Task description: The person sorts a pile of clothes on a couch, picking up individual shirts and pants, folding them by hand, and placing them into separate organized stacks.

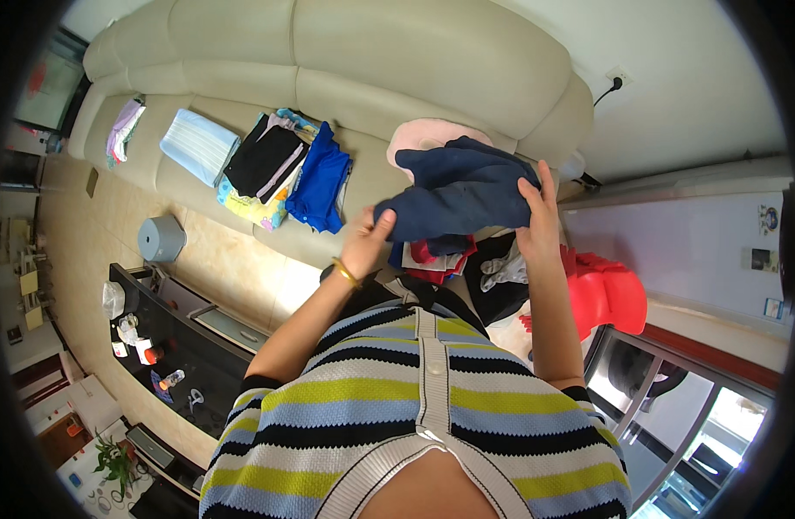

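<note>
Both my hands hold a dark navy garment (465, 188) over the right end of the beige sofa. My left hand (369, 239) grips its left edge with the thumb on top. My right hand (537, 211) holds its right end, thumb against the cloth. Behind the garment lies a pink cushion (430, 134), partly covered. Below it, red and white folded clothes (436, 263) and a black cloth with a pale grey item (506, 271) show. Along the sofa to the left are a blue garment (318, 185), a stack topped by black clothing (265, 159), a folded light blue striped cloth (199, 146) and a small purple-and-white pile (123, 130).
The beige sofa (371, 52) curves across the far side. A grey stool (160, 239) stands on the tiled floor, near a black table (183, 363) with small items. Red plastic chairs (608, 295) are at the right, beside a white cabinet-like surface (683, 246).
</note>
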The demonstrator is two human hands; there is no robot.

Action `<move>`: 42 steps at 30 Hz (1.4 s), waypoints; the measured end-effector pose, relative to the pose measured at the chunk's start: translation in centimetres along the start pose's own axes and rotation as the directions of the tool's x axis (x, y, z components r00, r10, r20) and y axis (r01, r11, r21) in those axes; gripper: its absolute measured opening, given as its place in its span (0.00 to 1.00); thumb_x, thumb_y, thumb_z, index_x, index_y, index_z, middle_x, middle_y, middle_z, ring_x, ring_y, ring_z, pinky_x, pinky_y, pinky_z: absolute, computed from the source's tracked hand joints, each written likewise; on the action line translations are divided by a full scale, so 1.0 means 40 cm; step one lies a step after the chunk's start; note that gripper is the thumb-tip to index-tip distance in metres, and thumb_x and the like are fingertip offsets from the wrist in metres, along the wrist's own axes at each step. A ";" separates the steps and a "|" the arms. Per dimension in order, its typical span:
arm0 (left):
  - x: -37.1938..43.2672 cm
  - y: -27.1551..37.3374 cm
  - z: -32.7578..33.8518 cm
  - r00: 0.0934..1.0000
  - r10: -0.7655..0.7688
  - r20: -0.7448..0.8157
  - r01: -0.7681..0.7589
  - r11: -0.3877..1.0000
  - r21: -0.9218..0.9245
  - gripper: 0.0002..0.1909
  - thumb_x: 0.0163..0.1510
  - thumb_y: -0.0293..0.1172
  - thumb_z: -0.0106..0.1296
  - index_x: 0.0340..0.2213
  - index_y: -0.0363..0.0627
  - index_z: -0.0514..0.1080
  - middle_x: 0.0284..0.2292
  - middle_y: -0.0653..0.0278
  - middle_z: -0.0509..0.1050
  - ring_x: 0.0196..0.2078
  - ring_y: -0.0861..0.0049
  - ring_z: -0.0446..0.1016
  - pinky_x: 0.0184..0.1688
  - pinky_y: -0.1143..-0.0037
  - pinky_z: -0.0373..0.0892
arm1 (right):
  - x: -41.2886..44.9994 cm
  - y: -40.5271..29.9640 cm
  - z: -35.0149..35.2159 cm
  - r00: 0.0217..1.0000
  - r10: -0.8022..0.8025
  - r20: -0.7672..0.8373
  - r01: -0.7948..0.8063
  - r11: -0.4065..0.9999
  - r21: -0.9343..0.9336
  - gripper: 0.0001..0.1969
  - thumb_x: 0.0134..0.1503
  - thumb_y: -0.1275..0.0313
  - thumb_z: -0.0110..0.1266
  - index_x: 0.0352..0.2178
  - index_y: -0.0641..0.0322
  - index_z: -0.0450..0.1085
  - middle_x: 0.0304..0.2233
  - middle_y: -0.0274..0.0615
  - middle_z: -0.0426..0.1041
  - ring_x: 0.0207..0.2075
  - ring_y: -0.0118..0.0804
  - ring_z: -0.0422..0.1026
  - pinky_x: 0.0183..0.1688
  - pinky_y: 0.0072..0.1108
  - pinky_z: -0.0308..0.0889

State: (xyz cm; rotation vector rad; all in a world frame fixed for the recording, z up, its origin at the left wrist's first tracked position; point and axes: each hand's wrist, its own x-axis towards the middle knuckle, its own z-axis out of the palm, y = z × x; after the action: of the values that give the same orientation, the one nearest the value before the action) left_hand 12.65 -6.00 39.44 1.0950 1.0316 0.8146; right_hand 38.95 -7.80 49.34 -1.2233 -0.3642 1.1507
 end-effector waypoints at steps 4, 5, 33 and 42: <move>-0.055 0.151 -0.020 0.993 0.108 -0.055 -0.106 0.993 0.042 0.15 0.57 0.37 0.46 0.32 0.34 0.71 0.28 0.69 0.74 0.31 0.84 0.68 0.38 0.81 0.64 | -0.060 0.032 -0.073 0.976 0.181 0.121 -0.174 0.983 -0.062 0.30 0.50 0.73 0.53 0.54 0.64 0.52 0.47 0.46 0.62 0.45 0.34 0.66 0.46 0.24 0.64; -0.087 0.172 -0.043 0.994 0.111 -0.020 -0.103 0.966 0.237 0.14 0.56 0.36 0.46 0.32 0.34 0.70 0.28 0.66 0.74 0.32 0.80 0.69 0.39 0.79 0.64 | -0.088 0.043 -0.094 0.946 0.291 0.141 -0.290 0.957 -0.027 0.31 0.50 0.73 0.54 0.54 0.65 0.52 0.47 0.46 0.62 0.45 0.34 0.66 0.46 0.24 0.64; -0.358 0.195 -0.107 0.977 -0.194 -0.085 0.191 0.981 -0.038 0.23 0.60 0.41 0.38 0.46 0.31 0.63 0.45 0.60 0.69 0.46 0.78 0.65 0.50 0.78 0.59 | -0.114 0.126 -0.045 0.881 0.351 0.316 -0.225 0.900 -0.373 0.11 0.49 0.74 0.51 0.35 0.67 0.65 0.31 0.32 0.68 0.35 0.22 0.65 0.41 0.15 0.59; -0.402 0.188 -0.107 0.958 -0.286 -0.035 0.230 0.832 -0.505 0.26 0.57 0.40 0.42 0.49 0.29 0.59 0.49 0.54 0.65 0.52 0.68 0.63 0.55 0.72 0.56 | -0.112 0.175 -0.114 0.566 0.683 0.461 -0.717 0.684 -0.134 0.21 0.53 0.70 0.46 0.48 0.67 0.61 0.44 0.41 0.69 0.45 0.31 0.68 0.48 0.22 0.61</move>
State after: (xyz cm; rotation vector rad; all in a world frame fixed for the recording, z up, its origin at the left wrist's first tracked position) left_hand 3.10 -17.26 50.18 0.4596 0.9612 0.8622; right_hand 37.03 -14.69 43.10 -1.0167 -0.1850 2.1821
